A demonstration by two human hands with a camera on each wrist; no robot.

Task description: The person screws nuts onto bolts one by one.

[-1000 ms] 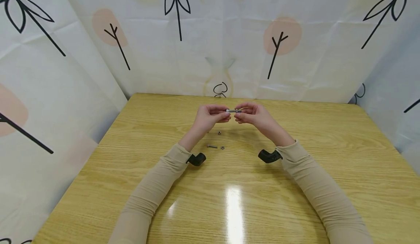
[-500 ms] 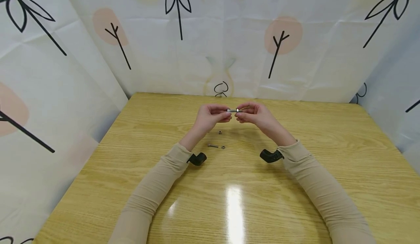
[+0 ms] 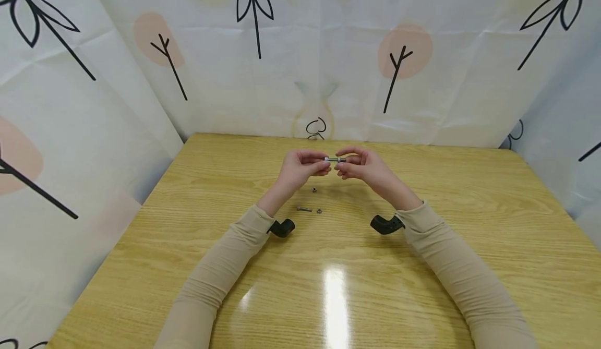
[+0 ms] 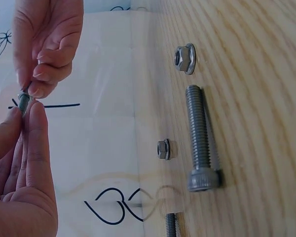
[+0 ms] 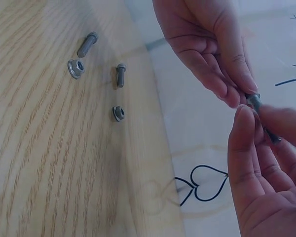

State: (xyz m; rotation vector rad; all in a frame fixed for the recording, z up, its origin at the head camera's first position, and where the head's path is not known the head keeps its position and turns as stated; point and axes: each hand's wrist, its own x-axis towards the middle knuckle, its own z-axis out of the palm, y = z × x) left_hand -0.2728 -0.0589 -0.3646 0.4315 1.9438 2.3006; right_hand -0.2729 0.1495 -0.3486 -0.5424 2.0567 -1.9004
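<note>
My left hand (image 3: 300, 166) pinches the head end of a metal bolt (image 3: 332, 159), held level above the table's far part. On the bolt's shaft sits a flange nut (image 3: 339, 159); my right hand (image 3: 360, 164) has its thumb and fingertips around it, partly hiding it. The bolt's threaded end (image 5: 273, 136) shows past the right fingers in the right wrist view. Below on the table lie a socket-head bolt (image 4: 199, 138) and a flange nut (image 4: 185, 59), with a smaller nut (image 4: 164, 149) and smaller bolt (image 5: 121, 75) farther off.
The wooden table (image 3: 328, 244) ends at a patterned cloth backdrop (image 3: 319, 77) close behind the hands. Black wrist mounts (image 3: 281, 228) jut from both sleeves. A dark cable (image 3: 515, 132) shows at the far right corner.
My right fingers shift slightly at the nut; the index finger stands a little more lifted than before. The left hand and the bolt stay almost still.
</note>
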